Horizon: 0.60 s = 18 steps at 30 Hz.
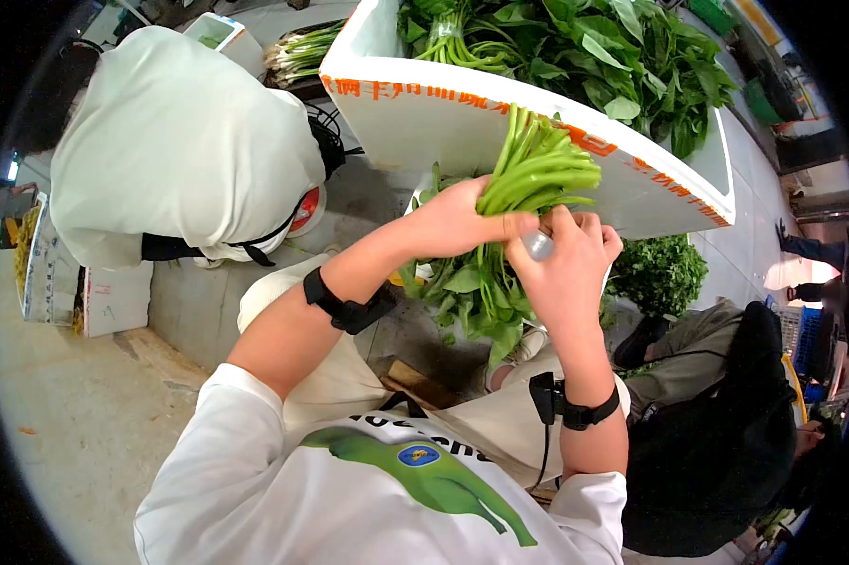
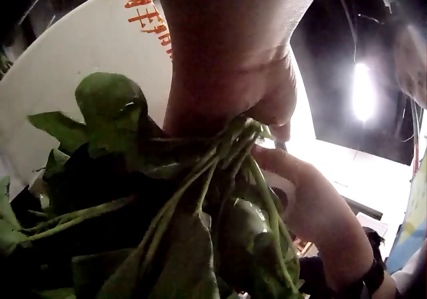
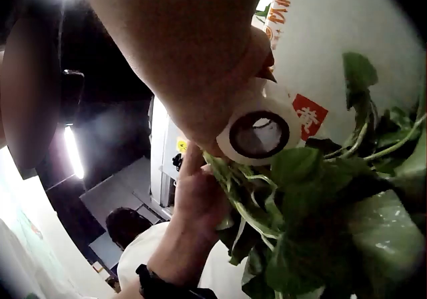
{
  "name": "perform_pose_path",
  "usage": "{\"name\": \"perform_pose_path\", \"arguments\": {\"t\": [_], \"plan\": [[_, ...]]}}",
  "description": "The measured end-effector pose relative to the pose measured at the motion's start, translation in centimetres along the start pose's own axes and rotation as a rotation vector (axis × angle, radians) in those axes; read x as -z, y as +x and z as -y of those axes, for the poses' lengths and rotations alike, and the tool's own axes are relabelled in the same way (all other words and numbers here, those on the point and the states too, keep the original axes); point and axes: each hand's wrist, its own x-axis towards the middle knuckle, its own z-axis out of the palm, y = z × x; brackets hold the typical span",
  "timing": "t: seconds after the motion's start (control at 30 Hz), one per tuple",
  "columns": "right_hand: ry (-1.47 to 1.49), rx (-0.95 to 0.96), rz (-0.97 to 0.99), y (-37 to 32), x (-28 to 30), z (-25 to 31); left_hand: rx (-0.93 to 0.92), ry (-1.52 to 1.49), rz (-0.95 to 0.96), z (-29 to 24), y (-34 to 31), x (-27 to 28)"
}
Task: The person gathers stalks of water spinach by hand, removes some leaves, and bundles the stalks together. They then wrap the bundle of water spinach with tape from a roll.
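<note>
A bunch of leafy greens (image 1: 542,174) is held with its cut stems up and its leaves hanging below. The left hand (image 1: 462,218) grips the stems, fingers behind them and thumb across the front. Against the bunch, the right hand (image 1: 570,268) holds a roll of clear tape (image 1: 537,246) with curled fingers. The right wrist view shows the tape roll (image 3: 259,134) from its side, with a dark inner ring, beside the stems. In the left wrist view, leaves (image 2: 110,106) spread below the left hand (image 2: 233,92).
A white foam box (image 1: 443,118) full of leafy greens stands just beyond the hands. More greens (image 1: 664,273) lie at its right. A person in a pale top (image 1: 184,151) bends at the left; another in black (image 1: 716,443) is close on the right.
</note>
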Motion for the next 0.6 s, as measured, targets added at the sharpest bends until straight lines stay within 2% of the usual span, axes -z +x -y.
{"name": "perform_pose_path", "arguments": {"t": [0.07, 0.1, 0.17, 0.23, 0.3, 0.33, 0.4, 0.43, 0.5, 0.6], "plan": [[-0.022, -0.003, 0.002, 0.0, -0.1, -0.3, -0.067, -0.049, 0.158, 0.1, -0.1, 0.1], [-0.006, -0.008, 0.005, -0.1, -0.1, -0.4, -0.067, -0.049, 0.157, 0.2, -0.2, 0.4], [0.01, -0.011, 0.007, 0.0, 0.0, -0.7, 0.052, -0.107, 0.269, 1.1, -0.2, 1.5], [0.065, -0.045, 0.041, 0.0, 0.2, -0.9, 0.011, -0.014, 0.284, 1.4, -0.2, 2.0], [0.112, -0.065, 0.064, 0.0, 0.4, -1.0, 0.126, -0.139, 0.335, 0.8, -0.6, 2.1], [0.158, -0.085, 0.087, 0.1, 0.5, -1.0, 0.127, -0.139, 0.335, 0.1, -0.8, 2.1], [0.183, -0.105, 0.111, 0.2, 0.8, -1.1, 0.112, 0.123, 0.32, -1.1, -1.2, 2.1], [0.208, -0.124, 0.136, 0.2, 0.9, -1.1, 0.114, 0.122, 0.322, -0.9, -1.1, 2.0], [0.242, -0.133, 0.148, 0.3, 1.2, -1.2, -0.008, -0.012, 0.364, 0.0, -0.8, 1.8], [0.324, -0.158, 0.183, 0.4, 1.2, -1.7, -0.005, -0.053, 0.367, 0.6, -0.6, 1.7]]}}
